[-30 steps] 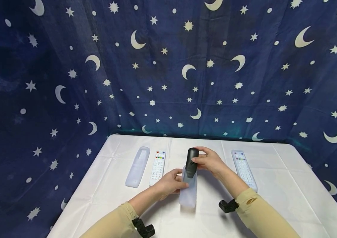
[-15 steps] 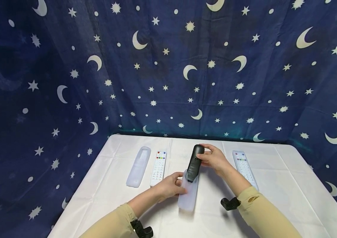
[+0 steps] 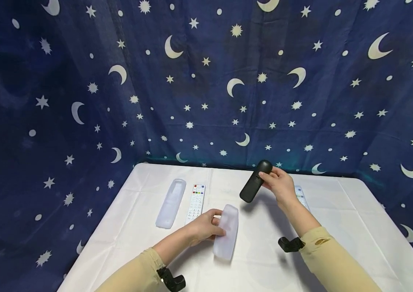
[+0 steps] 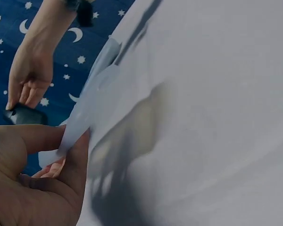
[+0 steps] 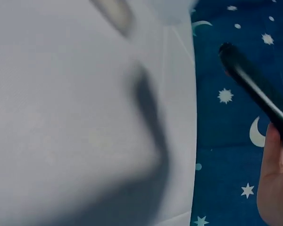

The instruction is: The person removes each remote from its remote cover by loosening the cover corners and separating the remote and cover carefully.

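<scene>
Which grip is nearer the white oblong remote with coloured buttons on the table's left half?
Left. In the head view the left grip overlaps the near end of the white remote; contact unclear. The right grip is well right of it, holding the black oblong remote.

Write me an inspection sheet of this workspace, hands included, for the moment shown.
Surface: white-covered table, creased, with shadows across it.
Job's things: black remote, held above the table; translucent cover, apart from it.
Clutter: second cover and white remote side by side; another remote, partly hidden behind the right arm.
Left hand: pinches the translucent cover.
Right hand: grips the black remote.
Cables: nothing seen.
Surroundings: dark blue curtain with moons and stars.
</scene>
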Demonstrator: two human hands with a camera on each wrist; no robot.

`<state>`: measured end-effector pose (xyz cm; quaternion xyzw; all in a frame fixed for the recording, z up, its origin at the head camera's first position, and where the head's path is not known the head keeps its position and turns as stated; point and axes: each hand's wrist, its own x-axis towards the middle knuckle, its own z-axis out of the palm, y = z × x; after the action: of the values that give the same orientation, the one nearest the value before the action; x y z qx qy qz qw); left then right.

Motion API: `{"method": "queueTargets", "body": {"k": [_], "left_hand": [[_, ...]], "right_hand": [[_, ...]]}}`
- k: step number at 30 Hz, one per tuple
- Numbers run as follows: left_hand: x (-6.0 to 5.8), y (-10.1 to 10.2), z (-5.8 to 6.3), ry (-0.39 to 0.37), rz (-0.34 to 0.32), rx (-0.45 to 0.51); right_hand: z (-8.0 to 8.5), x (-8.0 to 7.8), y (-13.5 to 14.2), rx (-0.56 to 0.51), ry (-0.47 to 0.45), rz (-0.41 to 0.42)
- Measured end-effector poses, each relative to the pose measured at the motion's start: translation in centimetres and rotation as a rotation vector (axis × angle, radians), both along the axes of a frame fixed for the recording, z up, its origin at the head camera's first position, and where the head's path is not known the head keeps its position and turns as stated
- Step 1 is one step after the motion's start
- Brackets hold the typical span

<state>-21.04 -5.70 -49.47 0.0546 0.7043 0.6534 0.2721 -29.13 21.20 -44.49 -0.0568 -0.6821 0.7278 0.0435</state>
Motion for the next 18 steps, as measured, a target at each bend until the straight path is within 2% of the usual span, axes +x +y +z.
{"method": "queueTargets", "body": {"k": [4, 11, 18], "left_hand": [[-0.7, -0.1, 0.4, 0.017, 0.053, 0.008], [-1.4, -0.2, 0.9, 0.012, 0.102, -0.008], [-2.7, -1.1, 1.0, -0.018, 0.119, -0.017]], "right_hand": [[0.0, 0.4, -0.2, 0.091, -0.005, 0.064], [0.0, 1.0, -0.8, 0.198, -0.016, 0.114], [-0.8, 1.2, -0.7, 0.322, 0.057, 0.181]]}}
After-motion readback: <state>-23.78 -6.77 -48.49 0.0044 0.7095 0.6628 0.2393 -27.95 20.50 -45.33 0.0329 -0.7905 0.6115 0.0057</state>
